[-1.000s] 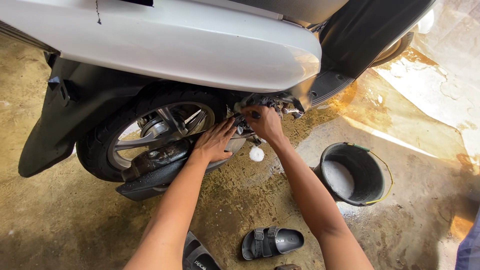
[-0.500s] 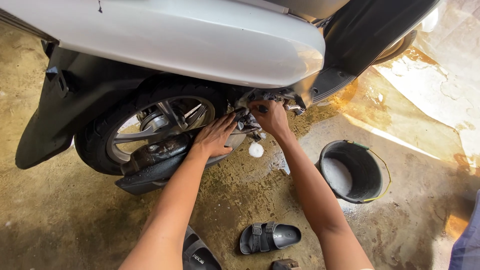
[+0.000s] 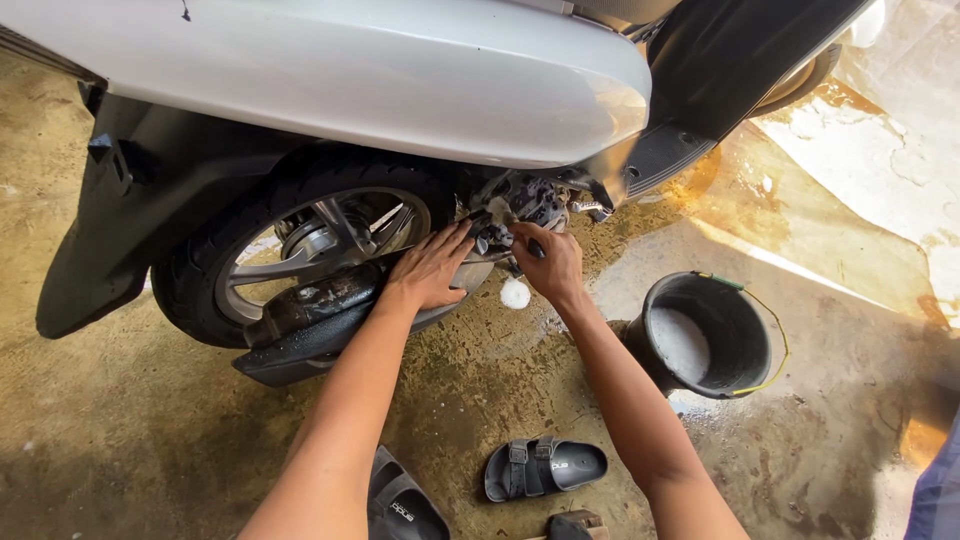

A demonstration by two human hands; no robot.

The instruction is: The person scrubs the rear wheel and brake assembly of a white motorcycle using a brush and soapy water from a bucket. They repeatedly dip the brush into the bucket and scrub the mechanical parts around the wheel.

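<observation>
A white scooter (image 3: 400,80) stands over a wet concrete floor, its rear wheel (image 3: 300,260) in front of me. My left hand (image 3: 432,270) lies flat with fingers spread on the dark metal casing beside the wheel. My right hand (image 3: 548,265) is closed around a small dark-handled brush (image 3: 533,246), whose tip is pressed into the soapy engine parts (image 3: 520,205) under the body panel. A blob of white foam (image 3: 515,293) lies on the floor just below both hands.
A black bucket (image 3: 735,300) with sudsy water stands to the right of my right arm. Black sandals (image 3: 545,467) (image 3: 400,510) lie near my legs. A black mudguard (image 3: 90,270) hangs at the left. Wet puddles spread at the right.
My right hand has shifted slightly down along the engine parts with the brush. My left hand stays flat on the casing. The view has shifted a little.
</observation>
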